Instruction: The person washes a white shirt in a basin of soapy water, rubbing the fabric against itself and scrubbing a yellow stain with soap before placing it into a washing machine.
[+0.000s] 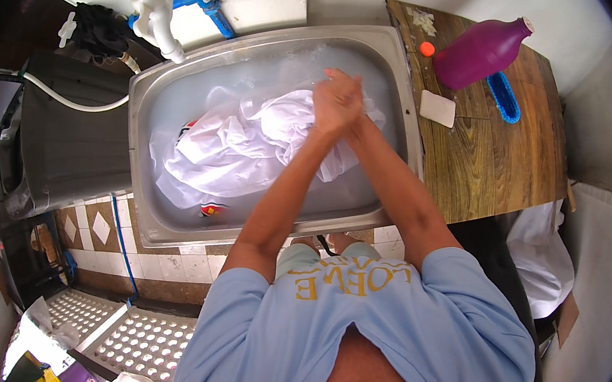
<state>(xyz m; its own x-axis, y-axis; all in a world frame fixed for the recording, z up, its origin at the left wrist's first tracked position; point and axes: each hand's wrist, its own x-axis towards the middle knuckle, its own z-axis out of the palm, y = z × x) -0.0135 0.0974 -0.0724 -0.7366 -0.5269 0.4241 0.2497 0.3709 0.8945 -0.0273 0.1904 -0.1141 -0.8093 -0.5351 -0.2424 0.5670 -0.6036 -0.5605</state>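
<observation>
My left hand (334, 105) and my right hand (353, 104) are pressed together over the right part of a steel sink (404, 59). Their fingers are closed against each other, and the left hand covers much of the right. Whatever lies between them is hidden. Right beneath and beside the hands, a wet white garment (232, 141) is bunched up in cloudy, greyish water (203, 96). Small red, yellow and dark markings show at two places on its left part. Its folds reach up close to the left hand.
Right of the sink, a wooden top (486, 162) holds a purple bottle (480, 54), an orange cap (427, 49), a whitish soap bar (438, 109) and a blue brush (504, 97). A white faucet (159, 12) overhangs the sink's back left. White cloth (540, 255) hangs below the wooden top.
</observation>
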